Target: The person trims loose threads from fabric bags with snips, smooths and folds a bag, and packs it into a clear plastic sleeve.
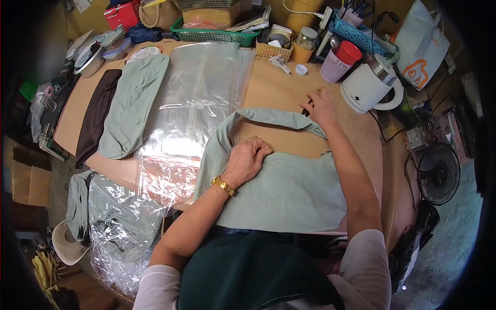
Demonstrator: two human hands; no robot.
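Pale-green cloth (289, 191): left hand (251, 156) pinches it, right hand (321, 107) grips black object (307, 108); lilac basket (331, 68) holds red cup (349, 52).

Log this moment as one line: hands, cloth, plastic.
left hand: pinching cloth edge | right hand: holding small black object | cloth: laid on table | plastic sheets: left of cloth

Sage green on the cloth (279, 194), gold on the watch (223, 186); there's a tan table (266, 88), white kettle (360, 87), red cup (349, 52), black fan (439, 175), green basket (212, 35), and orange print on the pale bag (423, 44)!
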